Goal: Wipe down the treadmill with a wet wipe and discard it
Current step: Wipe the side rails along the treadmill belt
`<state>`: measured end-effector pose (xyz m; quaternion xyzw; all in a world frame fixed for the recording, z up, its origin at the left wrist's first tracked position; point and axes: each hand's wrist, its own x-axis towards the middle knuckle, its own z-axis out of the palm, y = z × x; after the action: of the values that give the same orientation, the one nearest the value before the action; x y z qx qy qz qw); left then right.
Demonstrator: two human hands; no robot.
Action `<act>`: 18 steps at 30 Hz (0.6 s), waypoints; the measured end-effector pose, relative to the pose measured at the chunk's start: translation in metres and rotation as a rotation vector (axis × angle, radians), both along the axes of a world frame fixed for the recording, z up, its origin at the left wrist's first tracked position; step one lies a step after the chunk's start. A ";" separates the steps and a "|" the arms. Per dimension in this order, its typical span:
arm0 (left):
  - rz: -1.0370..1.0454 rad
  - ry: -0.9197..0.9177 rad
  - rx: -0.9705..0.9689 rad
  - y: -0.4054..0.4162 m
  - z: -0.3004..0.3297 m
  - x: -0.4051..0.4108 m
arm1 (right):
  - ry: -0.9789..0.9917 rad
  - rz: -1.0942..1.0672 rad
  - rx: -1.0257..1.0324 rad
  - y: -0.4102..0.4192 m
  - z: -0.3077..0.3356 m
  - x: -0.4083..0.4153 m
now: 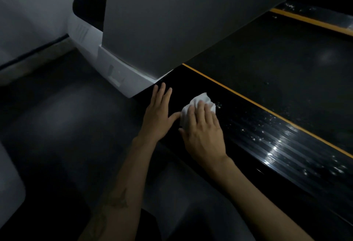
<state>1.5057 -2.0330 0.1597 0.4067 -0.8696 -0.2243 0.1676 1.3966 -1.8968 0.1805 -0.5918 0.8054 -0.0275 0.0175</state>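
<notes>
Two bare forearms reach in from below, over a dark, matte floor [63, 126]. The right hand [202, 131] lies palm down on a crumpled white wet wipe [198, 103], its fingers [200, 110] nearly straight and pressing the soft cloth flat against the treadmill [248, 80]; the wipe bunches out beyond the fingertips and beside the thumb. Just to its left, the left hand [157, 114] rests flat with fingers spread and straight, holding nothing, its thumb stretched out to touch the edge of the wipe. Both hands sit on the near side rail [277, 145], a glossy black strip with fine lengthwise ridges that catches bright specks of light and beads of moisture to the right of the wipe. A thin yellow line [248, 99] borders the rail, and past it lies the broad, dull black running belt [286, 55]. A second yellow stripe marks the far rail [313, 20]. A smooth pale grey upright panel [162, 20] rises above the hands, joined to a white moulded base [124, 74].
</notes>
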 end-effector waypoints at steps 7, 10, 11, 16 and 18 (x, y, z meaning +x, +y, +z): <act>-0.003 -0.025 0.006 0.001 0.004 0.002 | -0.013 0.059 -0.030 -0.021 0.006 -0.017; 0.004 -0.007 0.006 0.001 0.003 0.001 | 0.027 -0.072 0.023 -0.006 0.007 0.006; 0.005 -0.007 0.007 0.001 0.003 0.001 | 0.023 -0.086 0.037 -0.004 0.006 0.012; -0.009 -0.009 0.004 0.002 0.004 0.002 | -0.025 0.085 -0.063 -0.019 0.004 -0.007; -0.008 0.003 0.005 0.003 0.004 0.002 | -0.040 0.074 -0.059 -0.018 0.004 -0.015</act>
<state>1.5078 -2.0303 0.1640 0.4035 -0.8704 -0.2274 0.1669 1.3816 -1.9148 0.1840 -0.6208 0.7813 -0.0622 0.0171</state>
